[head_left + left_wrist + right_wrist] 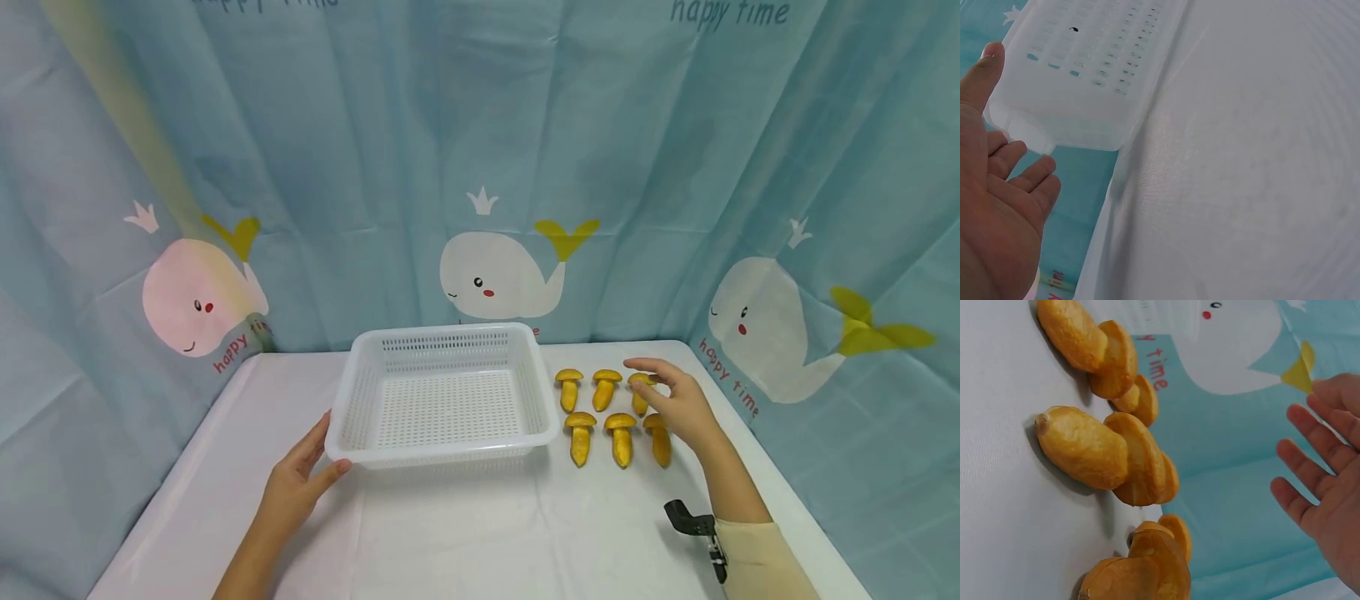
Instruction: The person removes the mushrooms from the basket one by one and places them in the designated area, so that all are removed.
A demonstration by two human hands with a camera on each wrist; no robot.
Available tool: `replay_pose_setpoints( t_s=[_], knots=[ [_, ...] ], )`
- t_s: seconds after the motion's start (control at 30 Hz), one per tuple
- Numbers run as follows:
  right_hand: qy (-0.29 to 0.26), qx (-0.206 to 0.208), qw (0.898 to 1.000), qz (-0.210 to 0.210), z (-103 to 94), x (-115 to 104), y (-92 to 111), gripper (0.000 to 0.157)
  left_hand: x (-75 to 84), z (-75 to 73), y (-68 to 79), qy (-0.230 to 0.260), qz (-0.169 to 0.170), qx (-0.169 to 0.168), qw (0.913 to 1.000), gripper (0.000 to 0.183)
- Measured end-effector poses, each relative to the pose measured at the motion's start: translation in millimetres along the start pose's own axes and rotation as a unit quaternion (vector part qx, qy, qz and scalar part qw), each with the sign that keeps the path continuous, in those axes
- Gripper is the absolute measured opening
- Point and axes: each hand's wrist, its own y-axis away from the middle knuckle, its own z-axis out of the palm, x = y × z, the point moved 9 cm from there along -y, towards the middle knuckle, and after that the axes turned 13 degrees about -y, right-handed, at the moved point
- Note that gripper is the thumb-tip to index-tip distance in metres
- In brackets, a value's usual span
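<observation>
A white plastic basket with slotted walls stands at the table's middle. My left hand holds its near-left corner, thumb at the front rim and fingers along the left side; in the left wrist view the fingers bend round the rim corner. Right of the basket lie several yellow-brown mushrooms in two rows, caps away from me. Over the right end of the rows hovers my right hand, thumb and fingers spread, nearest the back-right mushroom, which it partly covers. The right wrist view shows this hand holding nothing, beside the mushrooms.
A white cloth covers the table. Blue curtains with printed whales hang behind and on both sides, close to the table's edges. A black device is strapped at the right sleeve cuff.
</observation>
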Motion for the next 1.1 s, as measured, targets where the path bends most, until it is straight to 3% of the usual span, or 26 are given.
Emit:
replay_pose_setpoints(
  t_s=[0.37,0.63,0.97,1.1],
  knots=[
    [0.017,-0.01,0.999,-0.036,6.8,-19.7,-5.2,0.043,-1.5,-6.1,1.9,-0.017,-0.004,0.009,0.9998,0.083],
    [0.036,-0.008,0.997,-0.06,7.9,-30.8,2.5,0.039,-3.5,-8.9,4.2,-0.045,-0.007,-0.002,0.999,0.082],
    [0.074,-0.002,0.991,-0.109,1.6,-42.4,6.6,0.036,-0.6,-11.1,0.1,0.001,0.019,0.005,0.9998,0.079],
    [0.079,0.0,0.991,-0.11,-2.5,-42.9,8.3,0.036,-0.2,-14.1,-2.5,-0.008,0.028,0.011,0.9995,0.077]
  ],
)
